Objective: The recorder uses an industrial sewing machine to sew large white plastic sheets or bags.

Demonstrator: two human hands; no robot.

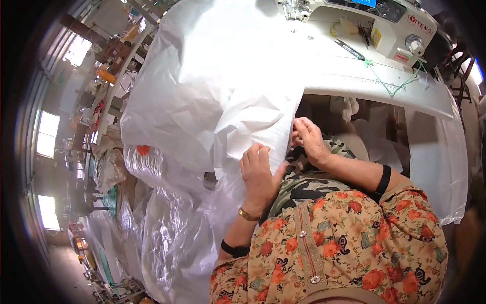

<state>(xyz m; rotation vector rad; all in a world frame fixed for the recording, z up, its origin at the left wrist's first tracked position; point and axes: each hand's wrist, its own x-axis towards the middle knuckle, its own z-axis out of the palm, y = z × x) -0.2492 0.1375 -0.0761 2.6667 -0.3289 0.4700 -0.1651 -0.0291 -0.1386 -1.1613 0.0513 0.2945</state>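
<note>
While L hand (258,175) rests w/ grip spread on white sheet (253,124), R hand (312,142) pinches its edge; grip nr. closed.

The smooth sheet (177,121) is plain white, as are the counter (334,76) and the sewing machine (390,36), whose screen (365,2) glows blue. Bright green thread (383,83) stands out there. The tan blouse (362,238) carries red and orange flowers with black paisley; the trousers (298,190) are camouflage in green, black and pale beige. Armbands (383,180) are black, the bracelet (247,215) gold.
</note>
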